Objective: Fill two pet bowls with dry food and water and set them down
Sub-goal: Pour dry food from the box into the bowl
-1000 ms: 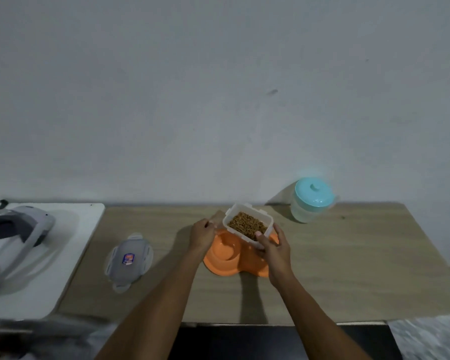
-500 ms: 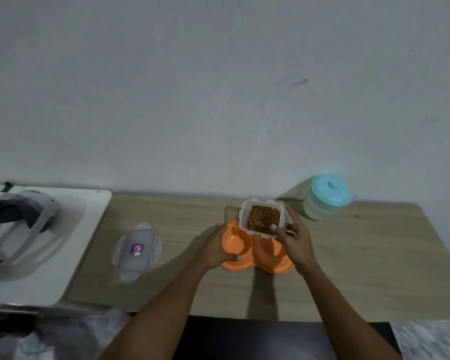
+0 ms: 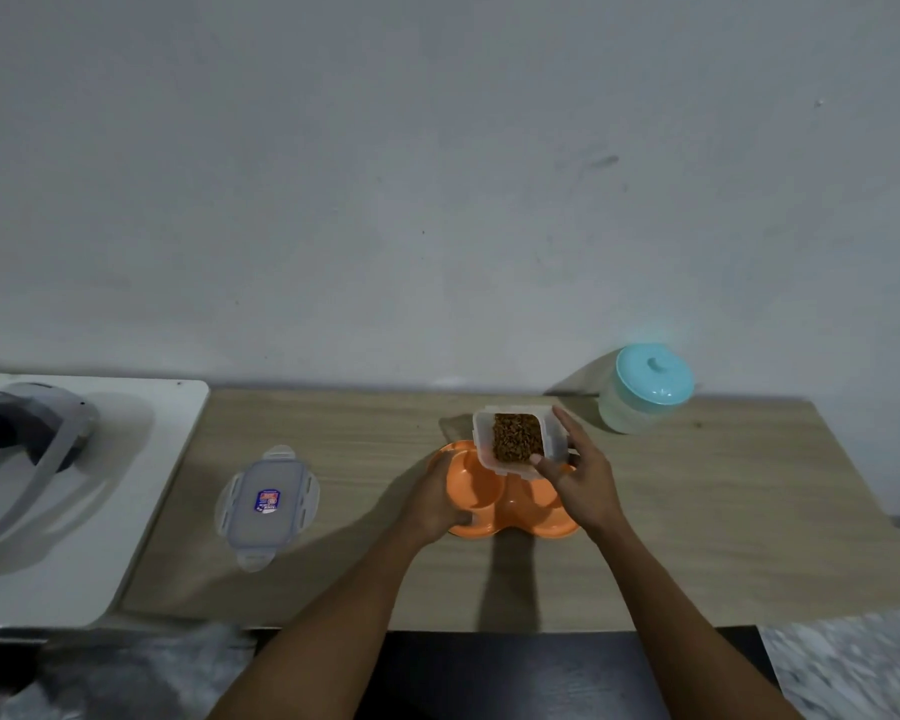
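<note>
An orange double pet bowl (image 3: 494, 498) sits on the wooden table (image 3: 723, 517), both wells bare of food. My left hand (image 3: 430, 504) grips the bowl's left rim. My right hand (image 3: 580, 475) holds a clear plastic container (image 3: 518, 439) of brown dry food just above the bowl, tipped toward me over the middle. A pale jar with a turquoise lid (image 3: 645, 389) stands at the back right near the wall.
The container's clear lid (image 3: 268, 504) with a blue label lies flat on the table to the left. Further left, a grey headset (image 3: 22, 449) rests on a white surface (image 3: 141, 501). The wall runs close behind the table.
My right hand turned the food container from slanted to square over the bowl and tipped it more toward me. My left hand slid from the bowl's back-left rim to its front-left rim.
</note>
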